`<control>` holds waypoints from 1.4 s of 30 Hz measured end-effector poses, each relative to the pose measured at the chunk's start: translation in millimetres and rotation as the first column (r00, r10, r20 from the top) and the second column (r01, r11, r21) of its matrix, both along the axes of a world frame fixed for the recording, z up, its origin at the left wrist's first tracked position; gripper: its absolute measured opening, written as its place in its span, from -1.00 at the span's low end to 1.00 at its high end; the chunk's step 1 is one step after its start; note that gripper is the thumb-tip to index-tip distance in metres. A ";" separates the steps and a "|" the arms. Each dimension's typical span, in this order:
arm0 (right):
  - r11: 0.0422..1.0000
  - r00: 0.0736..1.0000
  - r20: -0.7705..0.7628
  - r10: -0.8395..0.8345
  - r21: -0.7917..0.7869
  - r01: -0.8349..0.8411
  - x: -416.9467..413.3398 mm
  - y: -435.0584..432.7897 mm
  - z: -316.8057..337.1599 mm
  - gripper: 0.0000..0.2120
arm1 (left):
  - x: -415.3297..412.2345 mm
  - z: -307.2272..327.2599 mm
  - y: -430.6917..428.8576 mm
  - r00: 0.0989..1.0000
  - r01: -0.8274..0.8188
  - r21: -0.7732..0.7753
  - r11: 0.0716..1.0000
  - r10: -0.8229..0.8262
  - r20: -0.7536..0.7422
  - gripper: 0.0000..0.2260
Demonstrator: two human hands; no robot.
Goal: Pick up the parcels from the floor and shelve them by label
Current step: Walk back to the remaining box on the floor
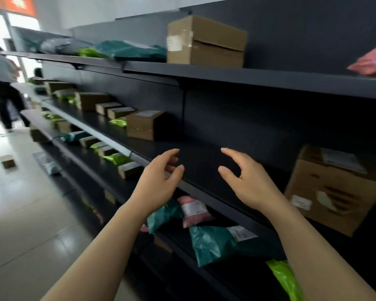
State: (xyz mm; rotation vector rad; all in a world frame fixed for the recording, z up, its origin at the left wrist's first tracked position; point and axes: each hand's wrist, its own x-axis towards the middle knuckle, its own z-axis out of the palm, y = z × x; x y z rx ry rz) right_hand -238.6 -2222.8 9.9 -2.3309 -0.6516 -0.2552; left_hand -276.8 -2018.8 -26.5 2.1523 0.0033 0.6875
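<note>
Just under the left hand (pixel 159 183), a pink parcel (pixel 193 210) and a teal bag (pixel 213 244) lie flat on the lower shelf (pixel 174 233), labels up, likely so they can be read. This hand and the right hand (pixel 250 185) are open and hold nothing, above the shelf edge (pixel 204 195). Between them the shelf looks bare, good room for a parcel. Right of the right hand sits a big brown box (pixel 334 192). Far left of the left hand, a small box (pixel 8 161) waits on the floor (pixel 30 213).

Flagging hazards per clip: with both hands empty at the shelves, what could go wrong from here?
The small box and grey bag lie on the floor in the aisle: a trip risk. The teal bag lies near the front of its shelf, below the right hand; a brush could knock it off.
</note>
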 end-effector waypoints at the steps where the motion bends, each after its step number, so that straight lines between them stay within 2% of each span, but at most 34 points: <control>1: 0.999 0.999 -0.008 0.033 0.008 -0.033 -0.6 14.0 -1.0 -0.51 | -6.8 -0.9 14.1 1.000 -0.028 0.003 1.000 0.028 -0.003 -0.60; 12: 0.944 0.942 -0.064 0.329 -0.002 -0.330 -19.1 213.8 -5.4 -0.52 | -91.8 -4.1 190.0 0.937 -0.344 0.087 0.935 0.348 -0.034 -0.59; 28: 0.835 0.834 -0.053 0.550 0.014 -0.550 -58.7 493.9 -19.8 -0.53 | -180.5 -3.9 428.4 0.817 -0.570 0.030 0.821 0.570 -0.085 -0.64; 35: 0.770 0.768 -0.088 0.634 -0.014 -0.637 -44.2 578.5 -36.4 -0.52 | -183.0 -22.8 496.5 0.756 -0.647 0.002 0.762 0.642 -0.128 -0.63; 42: 0.714 0.708 -0.121 0.696 0.008 -0.700 6.3 669.5 -46.0 -0.53 | -142.9 -36.9 567.8 0.705 -0.701 -0.013 0.713 0.691 -0.156 -0.62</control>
